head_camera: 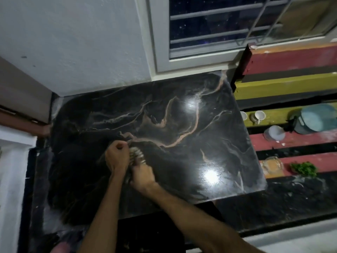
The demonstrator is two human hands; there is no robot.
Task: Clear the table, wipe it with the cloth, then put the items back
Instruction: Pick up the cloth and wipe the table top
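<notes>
Head view, one entry.

Table: black polished stone table [182, 128] with pale pink veins, glossy, two lamp glares on it; fills the middle of the frame. Its top is bare except for the hands and cloth.

Cloth: small bunched grey striped cloth [135, 155], soft and crumpled, lying on the stone at lower centre-left, its long axis running from upper right down to lower left.

Left hand [117, 157]: closed in a fist on the upper left end of the cloth.

Right hand [143, 177]: closed on the lower end, just below and right of the left. Both hands touch the cloth; neither is nearer. The unwiped expanse lies up and right of them, so the next stroke likely goes that way.

Removed items, right edge of frame, on a red, yellow and black striped mat [291, 57]: two white ceramic cups [259, 115], a teal round lidded vessel [317, 118], a pale round lid [274, 135], a clear glass jar [272, 164], green leafy herbs [303, 168].

Stage, as I judge: clearing done, wiping in hand.
</notes>
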